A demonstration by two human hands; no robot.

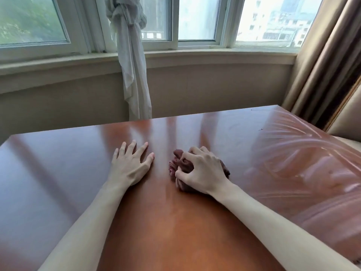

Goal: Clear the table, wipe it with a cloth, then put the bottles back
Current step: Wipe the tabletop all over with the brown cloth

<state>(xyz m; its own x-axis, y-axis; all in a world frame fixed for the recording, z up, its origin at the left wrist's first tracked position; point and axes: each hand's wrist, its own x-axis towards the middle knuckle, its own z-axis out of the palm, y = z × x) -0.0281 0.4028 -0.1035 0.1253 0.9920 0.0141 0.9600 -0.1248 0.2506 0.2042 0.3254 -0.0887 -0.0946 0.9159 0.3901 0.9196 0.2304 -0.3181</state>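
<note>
The cloth [180,169], a dark reddish-brown wad, is bunched on the table [58,173] near the middle of the top, and it is gripped by the right hand [201,171], whose fingers are curled over and around it with the thumb pinched into its near side. The left hand [130,165] is laid flat on the wood just beside it, to the left, with fingers spread and straight and nothing held; a narrow strip of bare surface is left between the 2 hands. The cloth is crumpled into a lump, so no clear long axis can be read from it; only its left and far edges are seen past the knuckles. The relation that matters is judged to be this: the wiping tool is already under the right hand, while streaked, smeared-looking glare is seen on the table's right portion and a plainer sheen on the left and near portions. Whether those streaks are moisture or reflection cannot be told. The step in hand is judged to be the wiping, with the left hand used as a brace. No bottles are seen anywhere in view, so their return is taken to be not yet done. Beyond the far edge, a tied pale curtain [130,61] is hung before the window [195,20].
</note>
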